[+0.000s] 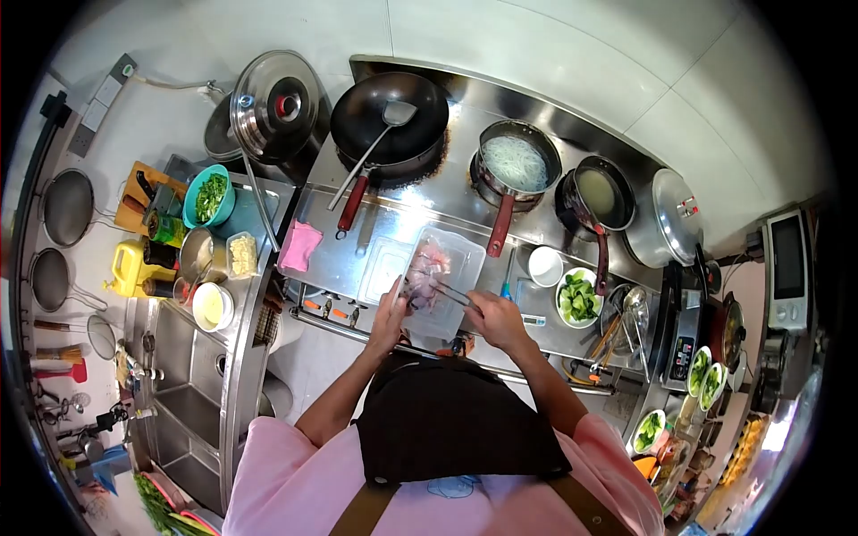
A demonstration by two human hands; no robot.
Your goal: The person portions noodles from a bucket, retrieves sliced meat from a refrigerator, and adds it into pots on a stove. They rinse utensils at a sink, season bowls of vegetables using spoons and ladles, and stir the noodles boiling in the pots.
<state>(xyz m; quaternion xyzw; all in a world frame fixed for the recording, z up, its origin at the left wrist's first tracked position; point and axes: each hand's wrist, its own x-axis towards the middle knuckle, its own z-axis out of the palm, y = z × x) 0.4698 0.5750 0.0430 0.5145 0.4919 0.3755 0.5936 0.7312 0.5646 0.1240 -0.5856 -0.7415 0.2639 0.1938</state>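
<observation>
The meat (431, 268) lay in a clear tub (467, 250) at the front of the counter (344, 268), between the two hands. The left hand (388, 317) had its fingers closed on the tub's left edge, just beside the meat. The right hand (496, 319) held its fingers narrow around the tongs (456, 294), which slanted over the tub's right side toward the meat. The meat was thus beyond the right fingers, apart from them, at the far end of the tongs; the tips were hard to make out, but they seemed to touch it. A lid (382, 263) lay left of the tub, with a pink cloth (301, 247) farther left. Behind stood a wok (380, 103) with a spatula (399, 113) in it, and a pan (516, 161) of pale strands. A bowl (565, 314) of greens (581, 297) sat to the right.
</observation>
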